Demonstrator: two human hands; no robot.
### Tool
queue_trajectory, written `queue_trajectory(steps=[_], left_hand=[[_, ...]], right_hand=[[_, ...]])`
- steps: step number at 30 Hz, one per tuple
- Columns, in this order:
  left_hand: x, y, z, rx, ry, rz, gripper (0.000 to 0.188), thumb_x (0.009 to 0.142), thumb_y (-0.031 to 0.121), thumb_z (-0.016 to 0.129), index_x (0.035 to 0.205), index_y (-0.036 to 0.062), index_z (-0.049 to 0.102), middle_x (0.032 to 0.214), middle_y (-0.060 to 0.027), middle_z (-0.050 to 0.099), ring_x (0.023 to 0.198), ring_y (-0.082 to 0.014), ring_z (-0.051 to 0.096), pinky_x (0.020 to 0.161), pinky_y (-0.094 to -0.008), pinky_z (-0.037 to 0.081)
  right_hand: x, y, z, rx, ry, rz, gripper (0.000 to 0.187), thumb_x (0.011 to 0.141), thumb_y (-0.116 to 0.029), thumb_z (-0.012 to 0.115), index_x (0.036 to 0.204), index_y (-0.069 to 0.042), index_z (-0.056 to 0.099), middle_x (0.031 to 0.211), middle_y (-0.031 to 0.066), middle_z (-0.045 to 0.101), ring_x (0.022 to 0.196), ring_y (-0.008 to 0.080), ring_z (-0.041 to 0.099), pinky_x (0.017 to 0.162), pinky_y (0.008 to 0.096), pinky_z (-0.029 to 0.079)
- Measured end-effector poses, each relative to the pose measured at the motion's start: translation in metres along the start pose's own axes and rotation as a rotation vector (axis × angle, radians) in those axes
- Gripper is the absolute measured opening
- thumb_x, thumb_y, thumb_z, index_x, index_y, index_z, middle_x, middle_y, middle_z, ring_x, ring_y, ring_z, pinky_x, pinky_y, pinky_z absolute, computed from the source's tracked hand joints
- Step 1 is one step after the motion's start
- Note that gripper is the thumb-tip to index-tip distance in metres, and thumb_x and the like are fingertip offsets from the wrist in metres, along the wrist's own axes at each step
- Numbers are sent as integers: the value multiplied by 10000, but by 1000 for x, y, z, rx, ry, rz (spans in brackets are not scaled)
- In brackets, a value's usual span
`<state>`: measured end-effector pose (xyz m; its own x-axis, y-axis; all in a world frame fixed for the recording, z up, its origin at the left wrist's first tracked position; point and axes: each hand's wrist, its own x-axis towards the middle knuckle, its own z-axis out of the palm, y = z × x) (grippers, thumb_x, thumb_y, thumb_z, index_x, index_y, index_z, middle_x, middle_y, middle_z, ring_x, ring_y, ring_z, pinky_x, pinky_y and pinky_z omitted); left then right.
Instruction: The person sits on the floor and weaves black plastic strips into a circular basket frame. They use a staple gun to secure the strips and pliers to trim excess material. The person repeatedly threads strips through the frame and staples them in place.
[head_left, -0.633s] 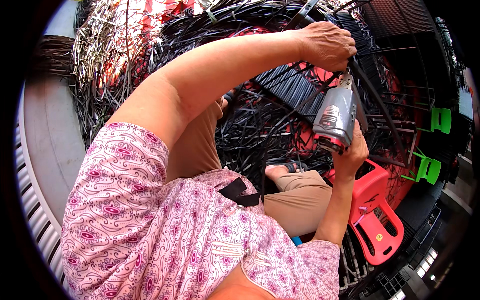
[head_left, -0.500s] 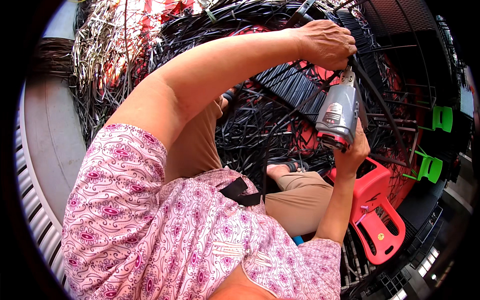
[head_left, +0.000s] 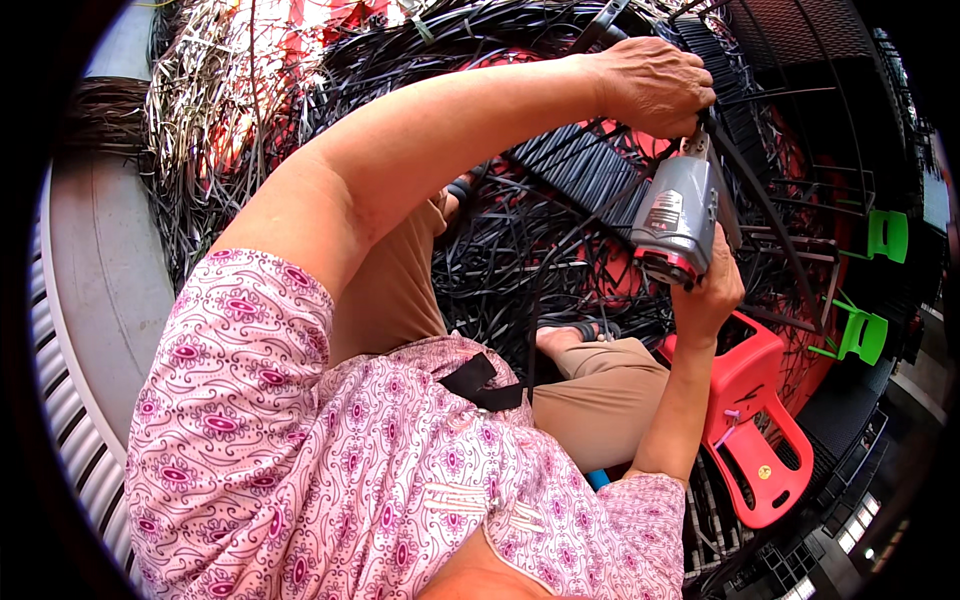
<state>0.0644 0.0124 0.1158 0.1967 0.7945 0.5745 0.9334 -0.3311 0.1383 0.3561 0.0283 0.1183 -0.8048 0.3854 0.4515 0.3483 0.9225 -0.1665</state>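
Observation:
My right hand (head_left: pixel 712 280) is wrapped round the handle of a grey and red staple gun (head_left: pixel 678 210), which stands nose up and away from me. My left hand (head_left: pixel 655 88) reaches across to the far right, its fingers closed just above the tool's nose. What those fingers pinch is hidden behind them, though dark strips and a dark frame bar run close by. A woven panel of dark strips (head_left: pixel 590 170) on a thin dark frame lies under and beside the left forearm. The nose's contact point is covered by the left hand.
Loose black strips (head_left: pixel 500 270) lie tangled on the red floor around my feet, with a paler heap (head_left: pixel 200 110) at the far left. A red plastic chair (head_left: pixel 765 440) stands at the right, near two green chairs (head_left: pixel 862 335). A grey ledge (head_left: pixel 105 260) runs along the left.
The staple gun and my right hand have shifted very slightly up and away. My left hand stays in nearly the same place, fingers still closed.

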Motion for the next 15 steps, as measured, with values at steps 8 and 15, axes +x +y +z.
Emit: queue_trajectory(steps=[8, 15], left_hand=[[-2, 3, -1, 11, -11, -19, 217, 836, 267, 575, 844, 59, 639, 854, -78, 610, 902, -247, 619, 795, -370, 526], [-5, 7, -2, 14, -58, -55, 215, 839, 264, 570, 863, 63, 643, 888, -69, 611, 930, -236, 618, 808, -359, 530]], right_hand=[[5, -12, -1, -62, 25, -30, 510, 785, -155, 758, 1251, -23, 598, 921, 175, 678, 819, 353, 676, 729, 412, 538], [1, -16, -4, 8, 20, 65, 531, 742, -184, 792, 1213, -26, 605, 937, 171, 689, 825, 374, 677, 733, 411, 545]])
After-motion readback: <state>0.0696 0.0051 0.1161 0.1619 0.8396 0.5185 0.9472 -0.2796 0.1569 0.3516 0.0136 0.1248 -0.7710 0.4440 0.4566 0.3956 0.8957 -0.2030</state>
